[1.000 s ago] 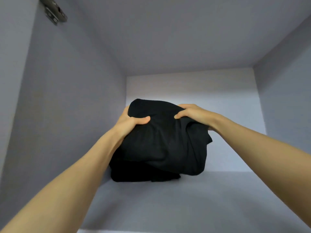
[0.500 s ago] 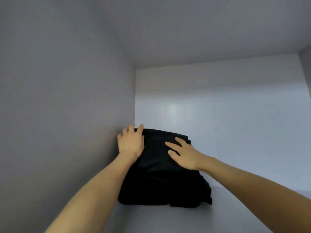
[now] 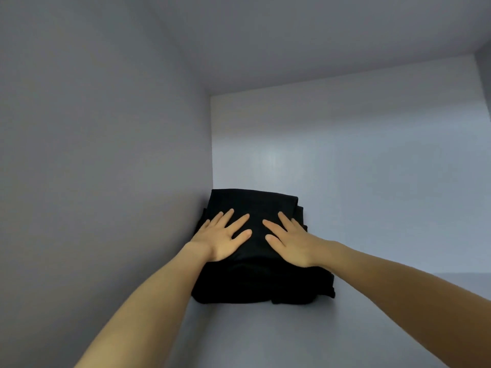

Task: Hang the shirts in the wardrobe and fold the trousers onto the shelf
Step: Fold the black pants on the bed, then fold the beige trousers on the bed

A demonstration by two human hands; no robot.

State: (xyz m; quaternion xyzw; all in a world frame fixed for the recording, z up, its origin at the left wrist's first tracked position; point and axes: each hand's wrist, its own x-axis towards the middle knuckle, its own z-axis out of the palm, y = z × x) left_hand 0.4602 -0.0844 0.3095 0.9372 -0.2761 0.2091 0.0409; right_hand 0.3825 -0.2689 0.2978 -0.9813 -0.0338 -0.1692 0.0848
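A stack of folded black trousers lies on the white shelf, pushed into the back left corner against the side wall. My left hand rests flat on top of the stack, fingers spread. My right hand lies flat beside it on the same top fold, fingers spread too. Neither hand grips the cloth. The lower folds of the stack bulge out at the front under my wrists.
The compartment's left wall stands close beside my left arm. The back panel is just behind the stack. The ceiling panel is overhead. Bare shelf surface extends to the right of the stack and in front of it.
One second ago both hands gripped the bundled trousers above the shelf. The bundle now lies in the corner, and both hands have let go and lie flat on top, closer together than before.
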